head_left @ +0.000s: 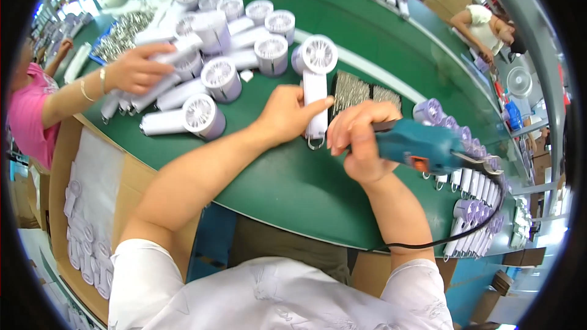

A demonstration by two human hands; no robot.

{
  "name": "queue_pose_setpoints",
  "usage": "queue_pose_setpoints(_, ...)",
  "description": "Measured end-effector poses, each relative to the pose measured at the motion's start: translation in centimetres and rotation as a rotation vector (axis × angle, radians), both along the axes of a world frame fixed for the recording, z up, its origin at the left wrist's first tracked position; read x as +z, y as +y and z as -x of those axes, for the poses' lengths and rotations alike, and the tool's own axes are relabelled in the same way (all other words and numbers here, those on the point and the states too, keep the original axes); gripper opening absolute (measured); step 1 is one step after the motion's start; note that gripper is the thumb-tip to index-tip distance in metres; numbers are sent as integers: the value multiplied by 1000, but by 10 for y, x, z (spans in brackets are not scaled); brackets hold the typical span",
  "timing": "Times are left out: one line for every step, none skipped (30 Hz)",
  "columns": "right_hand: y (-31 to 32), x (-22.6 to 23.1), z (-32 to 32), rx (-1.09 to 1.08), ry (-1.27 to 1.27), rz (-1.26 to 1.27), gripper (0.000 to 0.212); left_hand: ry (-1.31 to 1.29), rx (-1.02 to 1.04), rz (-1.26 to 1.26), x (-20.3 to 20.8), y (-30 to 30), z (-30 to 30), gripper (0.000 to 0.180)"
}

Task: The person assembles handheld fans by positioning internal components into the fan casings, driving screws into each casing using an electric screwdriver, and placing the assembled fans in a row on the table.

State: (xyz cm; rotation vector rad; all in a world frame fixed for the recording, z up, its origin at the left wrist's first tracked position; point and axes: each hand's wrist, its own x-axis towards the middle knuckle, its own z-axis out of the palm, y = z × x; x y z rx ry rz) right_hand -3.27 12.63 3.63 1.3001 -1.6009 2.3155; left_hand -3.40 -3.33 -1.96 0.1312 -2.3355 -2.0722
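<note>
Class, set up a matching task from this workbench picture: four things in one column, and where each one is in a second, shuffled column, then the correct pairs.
Things:
1. teal electric screwdriver
2. white handheld fan
3. tray of screws
4. row of finished fans

Places:
A. under the left hand
B. along the table's right edge
C. in the right hand
D. just behind the right hand

Pairs: 1-C, 2-A, 3-D, 4-B

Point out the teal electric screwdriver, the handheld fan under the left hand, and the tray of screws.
teal electric screwdriver (422,146), head view, on its body past the fingers.
handheld fan (318,55), head view, on the round grille.
tray of screws (350,90), head view, on the screws heaped inside.
</note>
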Motion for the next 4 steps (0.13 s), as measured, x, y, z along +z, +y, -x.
queue_pose_setpoints(-2,-1,-1,1,11,-32,22,16,17,25,-2,-3,-2,36)
queue_pose_setpoints(-1,-1,-1,-16,34,-82,24,67,46,17,-22,-4,6,46)
queue_pose_setpoints(1,-2,-1,-31,50,-127,27,104,46,62,-28,-7,9,47)
queue_pose_setpoints(1,-1,-3,-28,31,-120,26,141,42,104,-20,-7,8,48)
